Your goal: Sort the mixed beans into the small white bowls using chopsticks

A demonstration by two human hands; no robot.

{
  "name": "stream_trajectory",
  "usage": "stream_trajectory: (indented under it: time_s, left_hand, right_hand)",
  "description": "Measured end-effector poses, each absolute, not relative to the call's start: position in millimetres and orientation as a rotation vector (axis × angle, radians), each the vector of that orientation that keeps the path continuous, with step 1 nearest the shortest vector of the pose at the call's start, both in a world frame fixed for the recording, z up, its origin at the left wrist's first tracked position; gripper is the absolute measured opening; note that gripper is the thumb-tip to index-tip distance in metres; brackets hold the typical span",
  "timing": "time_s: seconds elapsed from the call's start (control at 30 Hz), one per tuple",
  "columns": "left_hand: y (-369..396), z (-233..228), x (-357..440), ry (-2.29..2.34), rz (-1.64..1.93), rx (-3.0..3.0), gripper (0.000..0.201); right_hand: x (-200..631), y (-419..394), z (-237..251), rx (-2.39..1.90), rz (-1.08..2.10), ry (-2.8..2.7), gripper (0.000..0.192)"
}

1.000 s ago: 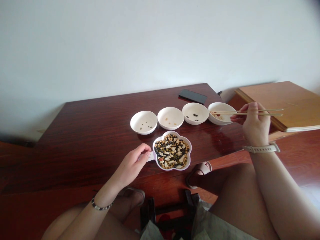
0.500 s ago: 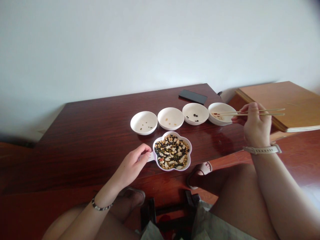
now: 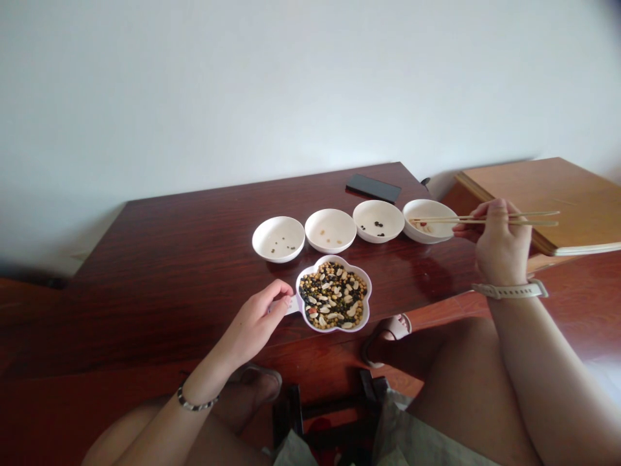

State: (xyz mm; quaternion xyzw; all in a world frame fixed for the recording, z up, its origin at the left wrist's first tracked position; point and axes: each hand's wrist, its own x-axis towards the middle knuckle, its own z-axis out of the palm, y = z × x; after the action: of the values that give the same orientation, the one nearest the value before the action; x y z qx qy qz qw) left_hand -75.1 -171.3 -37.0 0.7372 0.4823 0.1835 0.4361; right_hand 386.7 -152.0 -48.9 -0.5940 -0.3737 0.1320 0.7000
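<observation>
My left hand (image 3: 262, 317) grips the short handle of a white flower-shaped dish (image 3: 370, 294), which is filled with mixed beans and peanuts (image 3: 334, 291). In my right hand (image 3: 499, 236) is a pair of chopsticks (image 3: 538, 218), their tips inside the rightmost white bowl (image 3: 446, 232), above a few peanuts (image 3: 421, 225). To its left, a bowl (image 3: 395, 220) holds some black beans. The following bowl (image 3: 344, 226) has a few pale yellow beans, and the leftmost bowl (image 3: 264, 243) several small dark green beans.
A black phone (image 3: 373, 188) lies behind the bowls on the dark red-brown table (image 3: 184, 259). At the right stands a lighter wooden surface (image 3: 548, 188). A pale wall (image 3: 291, 84) rises behind the table. My legs and a dark stool frame (image 3: 334, 408) are below its front edge.
My right hand and the chopsticks have shifted slightly to the right, and the peanuts in the rightmost bowl show more plainly. The left hand and dish have stayed in place.
</observation>
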Motion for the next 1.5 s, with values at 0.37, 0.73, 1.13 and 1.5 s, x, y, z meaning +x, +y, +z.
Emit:
stream_trajectory:
  time_s: [0.37, 0.73, 1.13, 1.5]
  left_hand:
    - [-171.4, -37.6, -77.3, 1.191, 0.465, 1.838, 0.023]
    - [-172.4, -37.4, -79.0, 1.175, 0.477, 1.836, 0.023]
    - [-172.9, -38.8, -81.7, 1.173, 0.492, 1.848, 0.022]
    - [-173.7, -38.3, -81.5, 1.172, 0.48, 1.841, 0.022]
  right_hand:
    - [340.7, -148.9, -21.7, -0.827, 0.416, -0.674, 0.036]
    - [262.3, -150.4, -10.7, -0.852, 0.8, -0.923, 0.032]
    - [258.1, -154.8, -14.3, -0.871, 0.801, -0.93, 0.031]
    - [253.9, -160.2, -14.1, -0.859, 0.822, -0.927, 0.033]
